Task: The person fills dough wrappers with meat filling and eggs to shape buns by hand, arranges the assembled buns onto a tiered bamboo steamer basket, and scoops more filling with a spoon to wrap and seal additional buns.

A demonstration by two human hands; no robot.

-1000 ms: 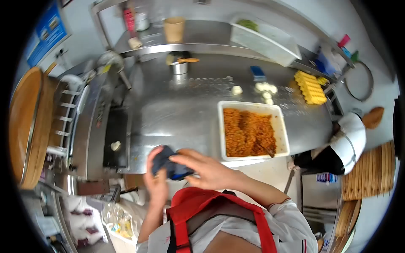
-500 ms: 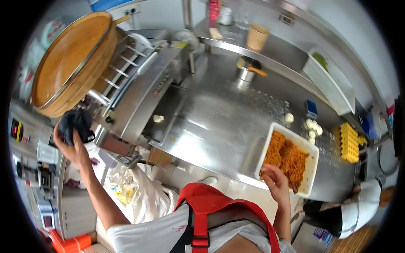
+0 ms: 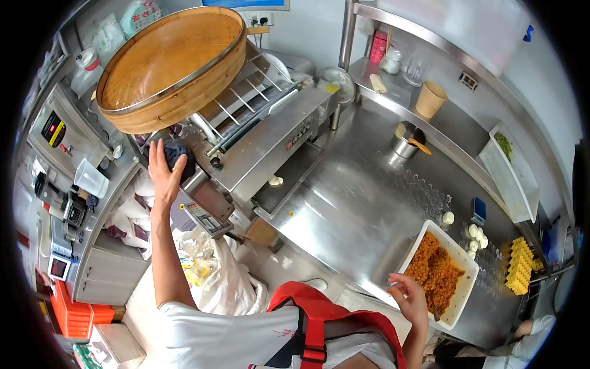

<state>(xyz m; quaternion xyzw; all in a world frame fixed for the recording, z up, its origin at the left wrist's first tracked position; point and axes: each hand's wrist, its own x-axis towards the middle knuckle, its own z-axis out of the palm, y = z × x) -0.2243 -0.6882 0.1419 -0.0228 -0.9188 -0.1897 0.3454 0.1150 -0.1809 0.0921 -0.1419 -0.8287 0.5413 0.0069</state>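
My left hand (image 3: 165, 179) is raised at the left, fingers stretched and spread, beside a dark, crumpled, cloth-like bundle (image 3: 182, 161). The bundle sits under the edge of a large round bamboo steamer (image 3: 175, 111); whether the palm still touches it is hard to see. My right hand (image 3: 410, 298) hovers by the near left edge of a white tub (image 3: 468, 289), its fingers loosely bent and apart with nothing visible in them. Orange-brown minced filling (image 3: 433, 267) lies in the tub, and a dark handle end (image 3: 437, 315) pokes out of it.
White dough lumps (image 3: 476, 235), a small blue scale (image 3: 479, 210) and a yellow egg tray (image 3: 520, 265) stand on the steel worktable (image 3: 344, 203). A metal pot (image 3: 405, 144) is farther back. A silver machine (image 3: 270, 141) borders the left; another person's arm (image 3: 533, 327) shows lower right.
The view has swung left. My left hand has gone from gripping the dark bundle to spread fingers beside it. My right hand has drawn slightly back from the tub's rim.
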